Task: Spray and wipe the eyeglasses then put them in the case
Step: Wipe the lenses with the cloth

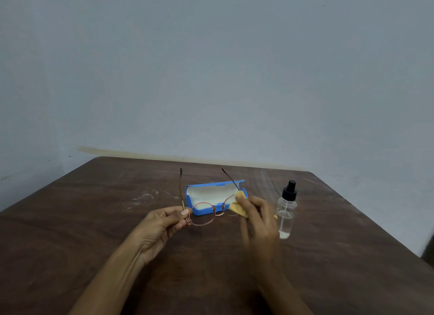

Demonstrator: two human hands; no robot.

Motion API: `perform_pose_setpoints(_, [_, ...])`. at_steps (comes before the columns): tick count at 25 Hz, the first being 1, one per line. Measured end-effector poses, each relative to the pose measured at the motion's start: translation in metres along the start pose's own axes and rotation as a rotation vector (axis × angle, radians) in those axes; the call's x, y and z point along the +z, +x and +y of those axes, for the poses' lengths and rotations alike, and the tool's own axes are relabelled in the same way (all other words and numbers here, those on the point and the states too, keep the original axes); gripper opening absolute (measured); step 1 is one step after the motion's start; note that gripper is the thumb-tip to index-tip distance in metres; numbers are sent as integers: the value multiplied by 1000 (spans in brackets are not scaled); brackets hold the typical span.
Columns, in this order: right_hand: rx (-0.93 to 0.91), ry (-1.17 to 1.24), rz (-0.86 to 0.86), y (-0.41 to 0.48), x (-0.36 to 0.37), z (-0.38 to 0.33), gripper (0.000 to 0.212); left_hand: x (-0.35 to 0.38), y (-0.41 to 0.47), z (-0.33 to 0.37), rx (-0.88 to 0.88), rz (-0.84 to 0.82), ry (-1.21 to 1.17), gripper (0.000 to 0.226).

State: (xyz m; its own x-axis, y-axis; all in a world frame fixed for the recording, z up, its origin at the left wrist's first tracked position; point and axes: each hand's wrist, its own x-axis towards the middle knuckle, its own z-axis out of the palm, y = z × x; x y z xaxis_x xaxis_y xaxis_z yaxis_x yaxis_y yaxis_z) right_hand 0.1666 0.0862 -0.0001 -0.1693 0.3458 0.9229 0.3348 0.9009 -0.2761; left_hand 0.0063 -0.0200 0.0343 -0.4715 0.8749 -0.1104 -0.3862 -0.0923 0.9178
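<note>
**Desk:** What does your left hand hold?

**Caption:** Your left hand (162,223) pinches the eyeglasses (202,214) at the frame's left corner, by the hinge. The thumb lies on top and the fingers curl beneath. You hold the glasses above the dark wooden table (94,232), lenses toward you. Both temples are unfolded and point away toward the pale wall (211,80).

**Desk:** And your right?

**Caption:** Your right hand (258,218) grips a yellow cloth (238,206), which is wrapped over the right lens of the glasses. The hand is blurred, so how each finger lies cannot be told.

**Desk:** Where is the case?

**Caption:** The blue case (211,197) lies open on the table just behind the glasses. Its lid is raised at the back and its pale lining shows. From your view the right temple crosses in front of the lid.

**Desk:** The sprayer?

**Caption:** The spray bottle (287,211) stands upright on the table, just beside your right hand on its right. It has a clear body and a black pump top, with a little clear liquid at the bottom. Whether the hand brushes it cannot be told through the blur.

**Desk:** Anything else on the wood?

**Caption:** Pale smears (150,197) mark the tabletop left of the case.
</note>
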Motion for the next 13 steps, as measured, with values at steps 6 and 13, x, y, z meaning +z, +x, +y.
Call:
perform_pose_setpoints(6, [-112, -129, -85, -5, 1, -8, 29, 0, 0, 0, -4, 18, -3, 11])
perform_pose_setpoints(13, [-9, -143, -108, -5, 0, -1, 28, -1, 1, 0, -1, 40, -1, 10])
